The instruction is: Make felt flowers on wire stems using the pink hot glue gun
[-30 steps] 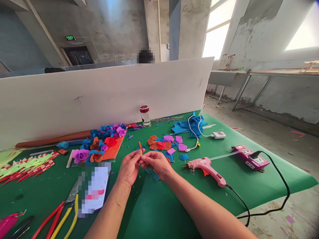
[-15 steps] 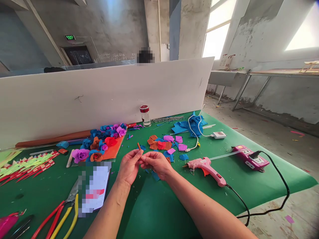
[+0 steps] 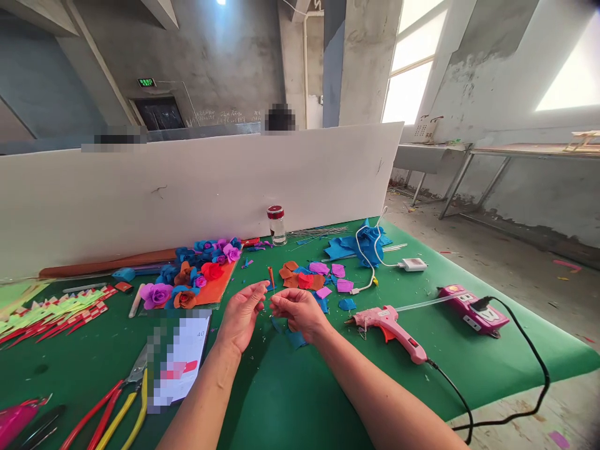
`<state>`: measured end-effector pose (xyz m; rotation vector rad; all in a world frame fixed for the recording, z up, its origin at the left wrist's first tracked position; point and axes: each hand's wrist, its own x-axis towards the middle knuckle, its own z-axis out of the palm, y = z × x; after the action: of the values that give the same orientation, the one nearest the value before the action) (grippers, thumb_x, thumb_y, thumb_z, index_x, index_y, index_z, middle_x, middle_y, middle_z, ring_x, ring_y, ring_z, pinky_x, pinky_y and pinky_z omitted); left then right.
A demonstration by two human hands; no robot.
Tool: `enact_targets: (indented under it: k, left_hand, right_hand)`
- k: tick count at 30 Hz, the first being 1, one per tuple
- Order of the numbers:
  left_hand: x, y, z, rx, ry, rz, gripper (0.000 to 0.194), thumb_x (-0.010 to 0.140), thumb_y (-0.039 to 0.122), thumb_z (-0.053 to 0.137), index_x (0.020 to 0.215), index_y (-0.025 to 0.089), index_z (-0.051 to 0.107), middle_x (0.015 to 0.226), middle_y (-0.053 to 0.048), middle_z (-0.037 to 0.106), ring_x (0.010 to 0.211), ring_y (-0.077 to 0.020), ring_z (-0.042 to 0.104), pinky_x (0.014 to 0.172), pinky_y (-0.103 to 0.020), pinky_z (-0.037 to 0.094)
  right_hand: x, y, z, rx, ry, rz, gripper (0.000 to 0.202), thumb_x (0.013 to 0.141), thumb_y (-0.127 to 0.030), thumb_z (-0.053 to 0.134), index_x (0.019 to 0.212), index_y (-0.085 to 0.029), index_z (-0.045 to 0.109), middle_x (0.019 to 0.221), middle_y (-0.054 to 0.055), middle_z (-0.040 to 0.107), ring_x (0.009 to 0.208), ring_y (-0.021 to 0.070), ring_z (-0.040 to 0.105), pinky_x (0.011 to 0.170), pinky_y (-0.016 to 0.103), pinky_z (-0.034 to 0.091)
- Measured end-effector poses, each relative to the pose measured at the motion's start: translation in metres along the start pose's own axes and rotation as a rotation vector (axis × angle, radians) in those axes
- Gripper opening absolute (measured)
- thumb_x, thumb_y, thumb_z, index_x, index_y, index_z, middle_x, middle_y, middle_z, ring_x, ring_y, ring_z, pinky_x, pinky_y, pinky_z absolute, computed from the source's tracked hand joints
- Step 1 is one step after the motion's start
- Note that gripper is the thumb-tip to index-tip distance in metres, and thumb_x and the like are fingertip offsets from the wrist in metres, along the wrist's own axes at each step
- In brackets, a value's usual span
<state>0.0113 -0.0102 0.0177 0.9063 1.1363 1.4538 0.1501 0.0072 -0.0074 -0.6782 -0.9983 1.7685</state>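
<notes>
My right hand (image 3: 300,310) pinches a thin wire stem with a small roll of brown paper (image 3: 270,277) wrapped round its top, held upright. Just left of it is my left hand (image 3: 241,315), its fingers bent and thumb pressed to them. Whether anything is between those fingertips is hidden. Beyond both hands lie cut paper petals, brown ones (image 3: 289,272), a red one (image 3: 305,281) and purple ones (image 3: 319,268). Several blue petals (image 3: 347,304) lie among them, some partly behind my right hand.
Finished paper flowers (image 3: 185,275) lie left. A pink glue gun (image 3: 391,325) rests right, corded to a purple power strip (image 3: 471,309). A lidded jar (image 3: 277,226) stands near the white board (image 3: 210,187). Pliers (image 3: 135,375) and a phone (image 3: 187,350) are at front left.
My hands have drawn slightly apart. The brown paper roll now stands upright above my right fingers, where before it leaned by my left fingertips. The view has tilted up a little.
</notes>
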Motion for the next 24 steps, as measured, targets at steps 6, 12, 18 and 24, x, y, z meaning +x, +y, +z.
enact_targets:
  k: [6, 12, 18, 24]
  left_hand:
    - [0.0, -0.003, 0.0, 0.03, -0.104, 0.006, 0.035, 0.063, 0.041, 0.08, 0.085, 0.014, 0.076, 0.075, -0.006, 0.068, 0.067, -0.0124, 0.052, 0.064, -0.025, 0.039]
    - [-0.004, -0.001, 0.002, -0.027, -0.107, -0.01, 0.023, 0.058, 0.033, 0.084, 0.069, 0.016, 0.073, 0.065, -0.001, 0.064, 0.063, -0.0111, 0.05, 0.059, -0.024, 0.037]
    - [-0.005, 0.001, 0.002, 0.116, -0.122, 0.062, 0.02, 0.062, 0.034, 0.081, 0.066, 0.017, 0.072, 0.067, -0.001, 0.064, 0.071, -0.013, 0.051, 0.069, -0.025, 0.037]
    - [-0.012, 0.004, 0.01, 0.252, -0.243, -0.027, 0.022, 0.066, 0.037, 0.077, 0.072, 0.017, 0.074, 0.072, -0.003, 0.065, 0.073, -0.0151, 0.05, 0.07, -0.027, 0.035]
  right_hand:
    - [-0.001, 0.001, 0.003, 0.009, -0.03, 0.015, 0.037, 0.054, -0.045, 0.084, 0.067, -0.014, 0.068, 0.063, 0.001, 0.067, 0.054, 0.0095, 0.057, 0.059, 0.023, 0.046]
    - [-0.001, 0.006, 0.005, -0.012, -0.06, 0.014, 0.037, 0.054, -0.046, 0.084, 0.068, -0.015, 0.068, 0.063, 0.001, 0.066, 0.056, 0.0098, 0.058, 0.06, 0.023, 0.046]
    - [0.0, -0.012, -0.009, -0.32, -0.05, -0.144, 0.041, 0.07, -0.051, 0.072, 0.095, -0.018, 0.07, 0.083, 0.004, 0.07, 0.072, 0.0152, 0.063, 0.068, 0.027, 0.048]
    - [0.004, -0.028, -0.021, -0.449, 0.001, -0.323, 0.033, 0.078, -0.05, 0.064, 0.086, -0.019, 0.074, 0.086, 0.005, 0.072, 0.084, 0.0193, 0.064, 0.075, 0.029, 0.048]
